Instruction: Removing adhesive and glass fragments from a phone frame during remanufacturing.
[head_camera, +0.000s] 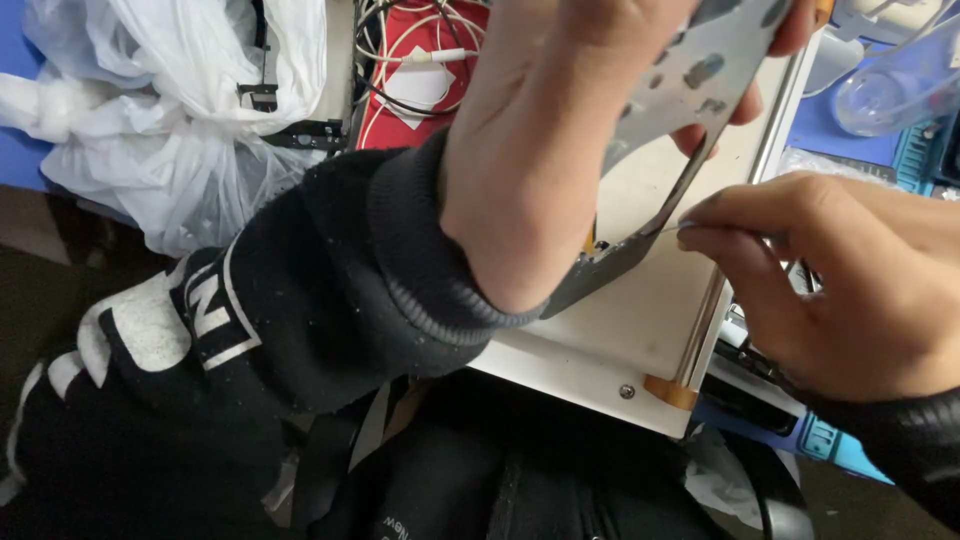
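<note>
A thin grey metal plate with holes is held tilted above a white board. The left hand grips its upper part, fingers wrapped around the edge. The right hand pinches a fine wire at the plate's lower edge. Crumpled plastic bags lie to the left.

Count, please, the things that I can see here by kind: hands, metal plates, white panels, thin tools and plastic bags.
Hands: 2, the left hand and the right hand
Grey metal plate with holes, held by the left hand: 1
White panel below it: 1
Thin wire-like tool, pinched by the right hand: 1
White plastic bag: 1
Total: 6
</note>
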